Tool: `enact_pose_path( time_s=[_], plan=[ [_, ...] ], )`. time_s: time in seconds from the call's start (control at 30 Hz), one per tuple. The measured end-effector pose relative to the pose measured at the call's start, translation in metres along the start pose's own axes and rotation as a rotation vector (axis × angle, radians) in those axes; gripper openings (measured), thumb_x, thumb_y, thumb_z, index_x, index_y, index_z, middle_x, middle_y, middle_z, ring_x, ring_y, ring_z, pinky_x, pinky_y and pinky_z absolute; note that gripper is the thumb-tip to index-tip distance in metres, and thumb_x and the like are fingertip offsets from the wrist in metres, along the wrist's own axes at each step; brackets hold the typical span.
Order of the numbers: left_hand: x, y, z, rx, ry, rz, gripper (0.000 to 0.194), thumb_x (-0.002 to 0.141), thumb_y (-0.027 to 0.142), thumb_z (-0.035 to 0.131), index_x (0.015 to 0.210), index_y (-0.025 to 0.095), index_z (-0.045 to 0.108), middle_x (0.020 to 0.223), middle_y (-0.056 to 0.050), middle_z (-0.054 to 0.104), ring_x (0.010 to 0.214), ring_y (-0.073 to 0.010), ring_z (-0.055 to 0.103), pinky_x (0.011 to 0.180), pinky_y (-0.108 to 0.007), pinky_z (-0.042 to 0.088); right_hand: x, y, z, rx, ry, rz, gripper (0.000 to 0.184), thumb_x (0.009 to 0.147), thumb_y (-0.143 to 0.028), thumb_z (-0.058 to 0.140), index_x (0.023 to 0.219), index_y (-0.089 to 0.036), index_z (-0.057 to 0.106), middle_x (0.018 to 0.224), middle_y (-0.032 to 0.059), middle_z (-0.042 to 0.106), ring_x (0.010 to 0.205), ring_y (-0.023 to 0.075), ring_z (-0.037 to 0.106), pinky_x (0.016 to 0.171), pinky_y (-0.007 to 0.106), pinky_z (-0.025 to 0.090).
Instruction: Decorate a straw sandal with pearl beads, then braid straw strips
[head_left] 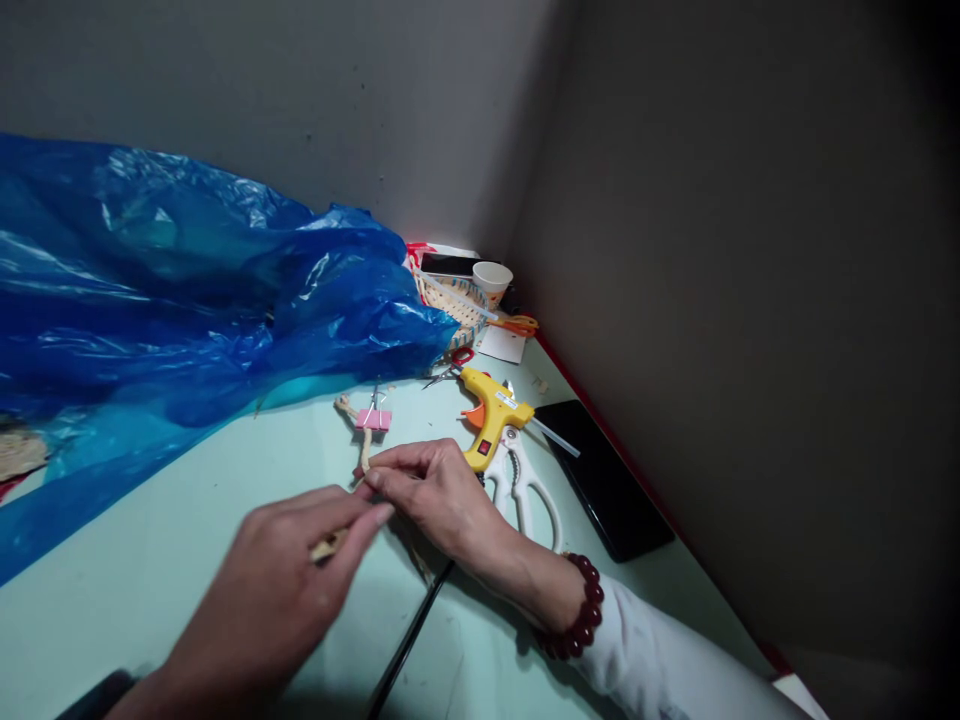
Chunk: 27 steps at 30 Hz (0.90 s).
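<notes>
A tan braided cord (367,448) runs down from a pink binder clip (373,420) that grips it near its upper end on the pale green tabletop (187,520). My right hand (439,495) pinches this cord just below the clip, thumb against fingers. Close by on the left, my left hand (281,570) is closed, with a bit of tan strand showing between thumb and fingers. Both hands nearly meet at the fingertips, which hide part of the cord. Some thin strands hang below my right hand.
A yellow glue gun (495,410) lies beyond my right hand, beside white-handled shears (525,490) and a black tablet-like slab (607,490). Blue plastic sheeting (225,280) covers the left back. A woven basket (461,310) and a paper cup (492,280) stand in the corner. A black cable (412,635) crosses the front.
</notes>
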<state>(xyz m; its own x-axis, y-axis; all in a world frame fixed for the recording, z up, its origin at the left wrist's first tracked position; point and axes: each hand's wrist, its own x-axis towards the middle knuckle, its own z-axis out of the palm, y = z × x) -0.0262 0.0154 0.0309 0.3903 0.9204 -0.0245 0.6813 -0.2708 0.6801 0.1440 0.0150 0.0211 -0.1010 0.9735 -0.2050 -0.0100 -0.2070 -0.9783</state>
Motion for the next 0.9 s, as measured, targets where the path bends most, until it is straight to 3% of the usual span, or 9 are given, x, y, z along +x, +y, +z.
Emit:
enact_pose_path(
  time_s=[0.1, 0.17, 0.27, 0.33, 0.53, 0.63, 0.73, 0.9],
  plan=[
    [0.012, -0.005, -0.015, -0.053, 0.163, -0.205, 0.032, 0.079, 0.057, 0.059, 0.075, 0.028, 0.072, 0.087, -0.002, 0.077, 0.087, -0.0279, 0.066, 0.074, -0.033, 0.043, -0.003, -0.005, 0.001, -0.024, -0.007, 0.021, 0.023, 0.086, -0.012, 0.06, 0.072, -0.014, 0.078, 0.058, -0.0022, 0.061, 0.059, 0.0105, 0.047, 0.062, 0.022, 0.038],
    [0.02, -0.009, -0.016, -0.24, 0.059, -0.225, 0.028, 0.079, 0.055, 0.065, 0.086, 0.029, 0.073, 0.095, -0.001, 0.077, 0.094, -0.0271, 0.065, 0.08, -0.031, 0.043, -0.005, -0.007, 0.001, 0.015, -0.047, 0.016, 0.027, 0.088, -0.01, 0.057, 0.072, -0.014, 0.078, 0.056, -0.0031, 0.059, 0.058, 0.01, 0.046, 0.062, 0.022, 0.038],
    [0.028, -0.014, -0.006, -0.625, -0.206, -0.237, 0.026, 0.081, 0.051, 0.069, 0.087, 0.026, 0.07, 0.077, 0.001, 0.068, 0.075, -0.0193, 0.061, 0.07, -0.027, 0.044, -0.007, -0.005, 0.002, 0.084, -0.105, -0.041, 0.027, 0.09, -0.009, 0.052, 0.077, -0.013, 0.076, 0.06, -0.0013, 0.063, 0.065, 0.0118, 0.057, 0.07, 0.023, 0.044],
    [0.029, -0.016, 0.002, -0.745, -0.256, -0.25, 0.026, 0.083, 0.05, 0.069, 0.083, 0.024, 0.067, 0.067, 0.003, 0.059, 0.065, -0.0153, 0.052, 0.062, -0.025, 0.041, -0.009, -0.002, 0.002, 0.036, -0.094, -0.056, 0.025, 0.092, -0.011, 0.051, 0.081, -0.014, 0.074, 0.066, 0.0006, 0.068, 0.07, 0.0134, 0.061, 0.074, 0.024, 0.045],
    [0.024, -0.021, 0.005, -0.65, -0.198, -0.267, 0.03, 0.087, 0.054, 0.065, 0.084, 0.023, 0.065, 0.074, 0.001, 0.062, 0.07, -0.0165, 0.052, 0.059, -0.023, 0.041, -0.018, 0.0, 0.003, -0.278, -0.01, -0.107, 0.014, 0.094, -0.014, 0.051, 0.106, -0.017, 0.057, 0.078, 0.0008, 0.074, 0.072, 0.0143, 0.06, 0.074, 0.026, 0.043],
    [0.023, -0.022, 0.003, -0.576, -0.203, -0.255, 0.036, 0.087, 0.055, 0.063, 0.074, 0.021, 0.063, 0.071, 0.001, 0.061, 0.068, -0.0157, 0.05, 0.057, -0.022, 0.039, -0.02, -0.005, 0.001, -0.386, -0.022, -0.138, 0.005, 0.095, -0.015, 0.051, 0.097, -0.018, 0.055, 0.08, 0.0026, 0.075, 0.076, 0.0153, 0.063, 0.074, 0.026, 0.043],
    [0.023, -0.02, 0.003, -0.66, -0.215, -0.283, 0.027, 0.085, 0.046, 0.068, 0.075, 0.021, 0.065, 0.069, 0.002, 0.06, 0.066, -0.0137, 0.05, 0.055, -0.02, 0.037, -0.022, -0.011, 0.0, -0.51, -0.047, -0.142, 0.008, 0.097, -0.015, 0.049, 0.092, -0.017, 0.056, 0.083, 0.0036, 0.075, 0.075, 0.0158, 0.064, 0.07, 0.026, 0.041],
    [0.023, -0.018, 0.005, -0.775, -0.211, -0.385, 0.014, 0.074, 0.031, 0.076, 0.075, 0.021, 0.067, 0.057, 0.008, 0.049, 0.049, -0.0075, 0.032, 0.043, -0.018, 0.019, -0.024, -0.017, -0.004, -0.775, -0.015, -0.185, 0.016, 0.098, -0.018, 0.049, 0.095, -0.017, 0.065, 0.077, 0.0044, 0.072, 0.064, 0.0159, 0.061, 0.059, 0.027, 0.032]
  ],
)
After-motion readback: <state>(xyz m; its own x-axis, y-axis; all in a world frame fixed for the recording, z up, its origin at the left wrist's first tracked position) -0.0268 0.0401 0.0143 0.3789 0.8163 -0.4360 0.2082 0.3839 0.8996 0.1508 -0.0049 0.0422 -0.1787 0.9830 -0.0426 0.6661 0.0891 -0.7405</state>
